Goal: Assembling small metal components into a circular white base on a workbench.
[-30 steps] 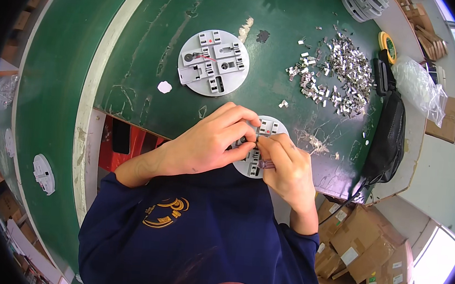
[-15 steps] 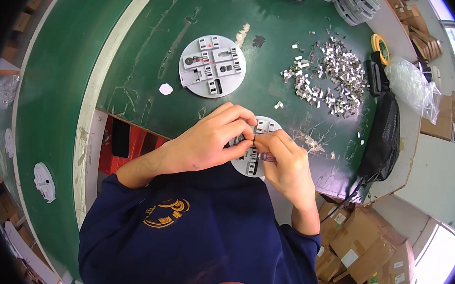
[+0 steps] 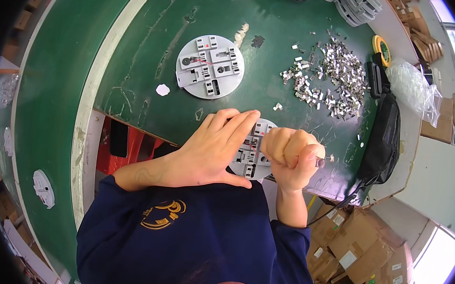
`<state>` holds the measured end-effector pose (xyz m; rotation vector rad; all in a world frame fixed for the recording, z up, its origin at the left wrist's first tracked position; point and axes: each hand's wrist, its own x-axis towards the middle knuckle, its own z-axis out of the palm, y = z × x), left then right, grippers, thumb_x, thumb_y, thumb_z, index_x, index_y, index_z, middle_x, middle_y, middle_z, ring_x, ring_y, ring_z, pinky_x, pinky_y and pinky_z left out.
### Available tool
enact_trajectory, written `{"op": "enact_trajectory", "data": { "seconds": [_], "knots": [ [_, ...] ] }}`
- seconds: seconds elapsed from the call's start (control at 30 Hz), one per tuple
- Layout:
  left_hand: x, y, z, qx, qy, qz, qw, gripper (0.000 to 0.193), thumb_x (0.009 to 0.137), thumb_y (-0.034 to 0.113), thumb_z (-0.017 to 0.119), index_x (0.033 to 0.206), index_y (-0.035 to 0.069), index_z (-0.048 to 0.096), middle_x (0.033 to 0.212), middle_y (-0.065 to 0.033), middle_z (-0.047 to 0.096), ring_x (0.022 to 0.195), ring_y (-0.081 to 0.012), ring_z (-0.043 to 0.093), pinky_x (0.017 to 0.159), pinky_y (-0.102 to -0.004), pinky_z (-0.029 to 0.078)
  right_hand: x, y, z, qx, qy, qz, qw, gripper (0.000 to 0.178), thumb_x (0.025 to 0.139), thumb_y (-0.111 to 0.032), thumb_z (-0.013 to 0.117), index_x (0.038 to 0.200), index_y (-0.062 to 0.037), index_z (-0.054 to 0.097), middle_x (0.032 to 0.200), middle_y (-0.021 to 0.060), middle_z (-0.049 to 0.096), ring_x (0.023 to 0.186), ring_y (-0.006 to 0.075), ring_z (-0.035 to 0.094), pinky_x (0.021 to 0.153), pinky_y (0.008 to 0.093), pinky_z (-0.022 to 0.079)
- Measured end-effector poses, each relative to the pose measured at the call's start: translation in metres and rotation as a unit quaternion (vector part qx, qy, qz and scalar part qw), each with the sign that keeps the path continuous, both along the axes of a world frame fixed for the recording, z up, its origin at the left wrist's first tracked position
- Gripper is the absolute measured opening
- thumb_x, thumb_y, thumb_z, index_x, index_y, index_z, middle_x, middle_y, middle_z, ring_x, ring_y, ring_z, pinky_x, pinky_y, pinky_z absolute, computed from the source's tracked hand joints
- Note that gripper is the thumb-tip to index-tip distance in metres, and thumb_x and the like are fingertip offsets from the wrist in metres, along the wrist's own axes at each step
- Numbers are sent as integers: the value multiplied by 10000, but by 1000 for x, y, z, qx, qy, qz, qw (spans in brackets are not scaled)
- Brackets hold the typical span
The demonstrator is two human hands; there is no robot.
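Note:
A round light-grey plastic base (image 3: 261,171) with raised blocks and slots lies at the table's near edge, partly hidden by my hands. My left hand (image 3: 211,148) rests flat over its left side, fingers stretched out and the thumb spread along the near rim. My right hand (image 3: 293,155) is closed in a fist at the base's right side. Out of that fist pokes the end of a tool with a translucent purplish handle (image 3: 320,162); its other end is hidden. Farther off, a second, similar grey base (image 3: 223,91) shows slots, a round black part and thin red wires.
A heap of small metal clips (image 3: 342,79) is spread on the green table (image 3: 136,76) at right. Beyond it are yellow tape (image 3: 380,50), a black mesh pouch (image 3: 385,138) and a clear plastic bag (image 3: 411,84). Grey parts (image 3: 355,8) are stacked at the far edge.
My left fingers have gone from a pinch to lying flat on the base. My right hand has moved right and closed into a fist round the tool's handle.

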<state>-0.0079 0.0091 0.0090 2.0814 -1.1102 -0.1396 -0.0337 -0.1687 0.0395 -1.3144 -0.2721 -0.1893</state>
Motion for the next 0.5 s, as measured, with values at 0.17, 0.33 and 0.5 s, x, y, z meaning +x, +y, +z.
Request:
{"op": "enact_trajectory", "data": {
  "seconds": [0.17, 0.33, 0.5],
  "knots": [
    [1, 0, -2, 12, -23, -3, 1000, 1115, 687, 579, 790, 1423, -131, 347, 1421, -209, 442, 1220, -339, 432, 1004, -416, 384, 5, -1, -5, 29, 1, 48, 998, 579, 1056, -456, 417, 593, -124, 318, 509, -15, 334, 459, 124, 271, 437, 313, 262],
    [2, -1, -2, 6, -21, -4, 1000, 1109, 679, 566, 796, 1419, -131, 353, 1419, -208, 445, 1223, -337, 431, 1000, -414, 385, 2, 7, -10, 20, 25, 10, 999, 596, 1066, -466, 385, 585, -121, 311, 484, -12, 308, 437, 120, 247, 423, 312, 249],
    [-2, 1, -6, -4, -12, -6, 1000, 1107, 687, 530, 821, 1450, -106, 333, 1427, -202, 431, 1237, -347, 416, 1025, -432, 371, 2, 13, -7, -10, 31, -31, 999, 597, 1080, -435, 362, 579, -115, 303, 466, 1, 287, 425, 114, 229, 410, 307, 233]
  ]
}}
